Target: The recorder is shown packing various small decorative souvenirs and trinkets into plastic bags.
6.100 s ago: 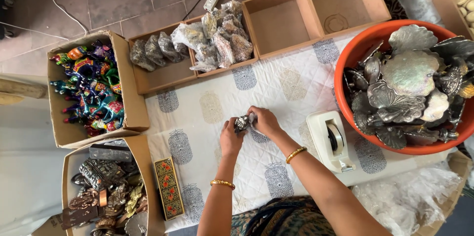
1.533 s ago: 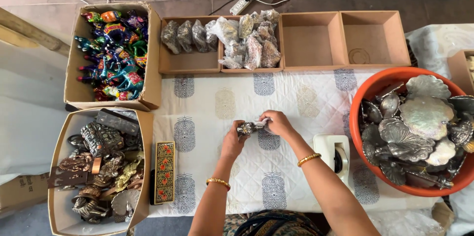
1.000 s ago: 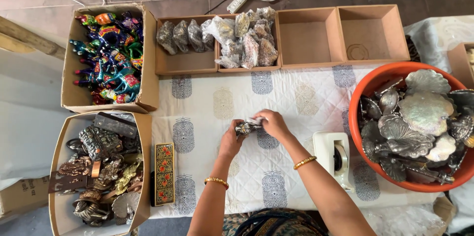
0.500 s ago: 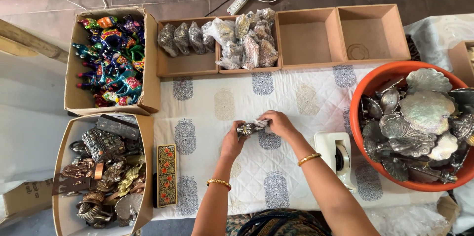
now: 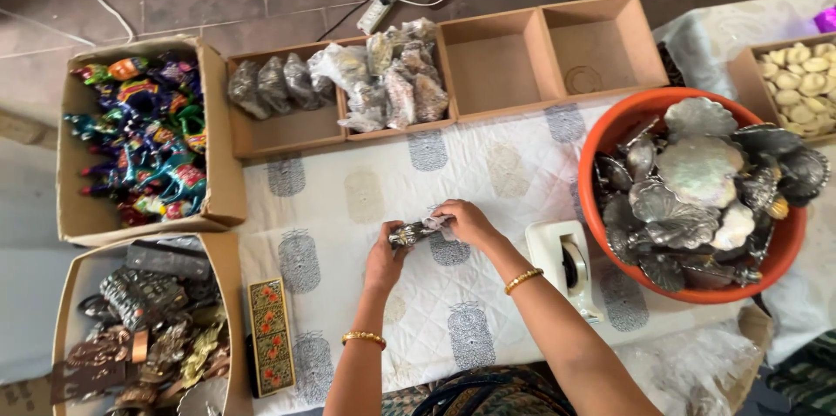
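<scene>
Both my hands meet over the middle of the white patterned cloth (image 5: 366, 194). Between them is a small silvery metal piece in clear plastic wrap (image 5: 416, 229). My left hand (image 5: 386, 255) grips its left end from below. My right hand (image 5: 468, 222) pinches the plastic at its right end. A gold bangle sits on each wrist. The piece is partly hidden by my fingers, so its exact shape is unclear.
A white tape dispenser (image 5: 568, 266) stands right of my right arm. An orange tub (image 5: 775, 263) holds silver shell-shaped dishes. Cardboard boxes hold wrapped pieces (image 5: 383, 76), colourful figures (image 5: 148, 137) and metal items (image 5: 148, 329). Two box compartments (image 5: 557, 50) hold nothing. A painted slim box (image 5: 268, 336) lies near the left.
My hands stay at the same spot on the cloth, working the wrap around the small piece. The view has shifted slightly; nothing else has moved.
</scene>
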